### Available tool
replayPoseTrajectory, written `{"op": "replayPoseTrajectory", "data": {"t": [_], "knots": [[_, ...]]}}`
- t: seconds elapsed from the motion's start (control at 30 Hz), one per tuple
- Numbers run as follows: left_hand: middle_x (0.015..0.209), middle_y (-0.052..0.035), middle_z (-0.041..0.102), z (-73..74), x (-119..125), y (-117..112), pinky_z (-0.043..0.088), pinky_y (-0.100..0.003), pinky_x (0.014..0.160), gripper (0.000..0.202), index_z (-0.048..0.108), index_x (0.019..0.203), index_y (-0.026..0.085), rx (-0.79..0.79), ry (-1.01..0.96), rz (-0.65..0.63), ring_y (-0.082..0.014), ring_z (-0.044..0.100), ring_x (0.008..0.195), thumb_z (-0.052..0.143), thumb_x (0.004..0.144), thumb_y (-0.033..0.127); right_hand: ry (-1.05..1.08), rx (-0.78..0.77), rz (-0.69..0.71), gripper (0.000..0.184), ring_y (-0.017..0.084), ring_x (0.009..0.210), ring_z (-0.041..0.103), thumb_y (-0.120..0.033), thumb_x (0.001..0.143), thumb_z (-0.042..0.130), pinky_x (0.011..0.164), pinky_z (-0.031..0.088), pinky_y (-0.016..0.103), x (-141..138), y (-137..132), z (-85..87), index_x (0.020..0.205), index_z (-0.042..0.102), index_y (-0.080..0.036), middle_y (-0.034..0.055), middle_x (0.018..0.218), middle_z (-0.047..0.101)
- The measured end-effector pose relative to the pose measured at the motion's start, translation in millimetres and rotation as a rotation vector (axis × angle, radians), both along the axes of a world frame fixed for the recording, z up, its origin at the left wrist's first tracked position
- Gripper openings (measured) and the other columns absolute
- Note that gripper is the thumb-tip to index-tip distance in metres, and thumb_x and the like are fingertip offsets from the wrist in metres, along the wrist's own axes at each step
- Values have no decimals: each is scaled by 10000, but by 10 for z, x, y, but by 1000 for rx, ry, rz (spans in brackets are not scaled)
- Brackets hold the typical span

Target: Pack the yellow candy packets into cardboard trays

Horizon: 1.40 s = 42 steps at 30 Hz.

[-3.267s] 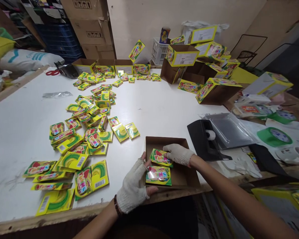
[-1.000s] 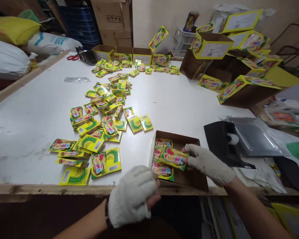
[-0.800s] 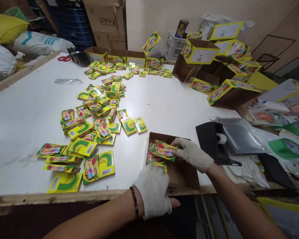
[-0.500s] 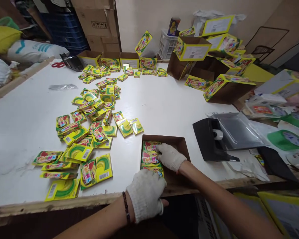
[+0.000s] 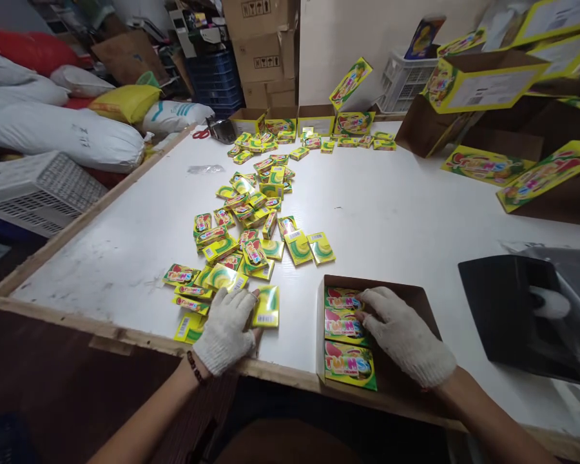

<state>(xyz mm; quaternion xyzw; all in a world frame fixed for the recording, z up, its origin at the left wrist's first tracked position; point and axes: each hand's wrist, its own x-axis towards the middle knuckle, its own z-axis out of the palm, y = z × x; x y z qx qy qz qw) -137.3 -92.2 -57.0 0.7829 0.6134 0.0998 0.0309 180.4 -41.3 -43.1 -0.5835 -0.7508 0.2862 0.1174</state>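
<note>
"What's in front of you, biggest first?"

"The white table (image 5: pixel 391 212). A long scatter of small TWINS packs (image 5: pixel 254 206) runs across it from the near edge back toward the far edge. To the right of that, my open brown box (image 5: pixel 418 298) sits right at the near edge."

"And your hands?"

"Both in white gloves. My left hand (image 5: pixel 227 328) is at the near end of the scatter, well apart from the box, palm down with the fingers a little spread. What's under it is hidden, so I can't tell whether it has hold of anything. My right hand (image 5: pixel 406 335) is inside the box, half curled, fingertips at the right ends of the far pack (image 5: pixel 341 298) and the middle pack (image 5: pixel 343 325); pinching or just touching, I can't tell."

"Anything else close?"

"Those two lie flat along the box's left wall, with the near pack (image 5: pixel 350 366) in its near left corner. Outside, a yellow-faced pack (image 5: pixel 267 306) lies just right of my left hand."
</note>
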Motion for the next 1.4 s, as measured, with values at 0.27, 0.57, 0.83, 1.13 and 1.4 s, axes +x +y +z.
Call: {"op": "replayPoseTrajectory", "data": {"t": [0.27, 0.57, 0.83, 1.13, 1.4], "knots": [[1291, -145, 522, -78, 526, 303, 396, -476, 1017, 744, 531, 1298, 195, -107, 18, -60, -348, 465, 1211, 794, 640, 421, 249, 245, 147, 197, 189, 876, 611, -184, 880, 434, 829, 515, 336, -263, -5, 183, 883, 631, -192, 67, 953, 630], [1064, -100, 542, 61, 435, 526, 477, -431, 873, 543, 595, 1120, 175, -212, -191, -30, -269, 564, 966, 686, 732, 543, 204, 529, 157, 314, 195, 999, 640, -114, 874, 447, 864, 552, 339, -59, 15, 263, 1114, 629, -201, 78, 1095, 660], [1044, -81, 554, 512, 983, 331, 519, -356, 813, 573, 584, 1145, 171, 7, -684, -199, -212, 572, 946, 567, 823, 645, 127, 657, 295, 174, 197, 817, 621, -195, 913, 482, 742, 507, 325, -126, -94, 489, 1047, 594, -188, 85, 946, 694], [1065, -118, 629, 26, 1327, -57, 353, -606, 1056, 498, 638, 1013, 167, 46, -317, -477, -375, 495, 1167, 660, 742, 584, 152, 56, -257, 183, 191, 764, 618, -325, 860, 515, 721, 493, 314, 215, 111, 0, 1011, 561, -233, 14, 854, 664], [1096, -124, 614, -89, 1273, -59, 361, -583, 1087, 408, 635, 1046, 172, 15, -491, -553, -368, 466, 1246, 676, 761, 462, -551, -12, 58, 315, 252, 882, 670, -64, 885, 385, 692, 499, 331, -206, 209, 31, 1018, 652, -165, 137, 1045, 643]]}}
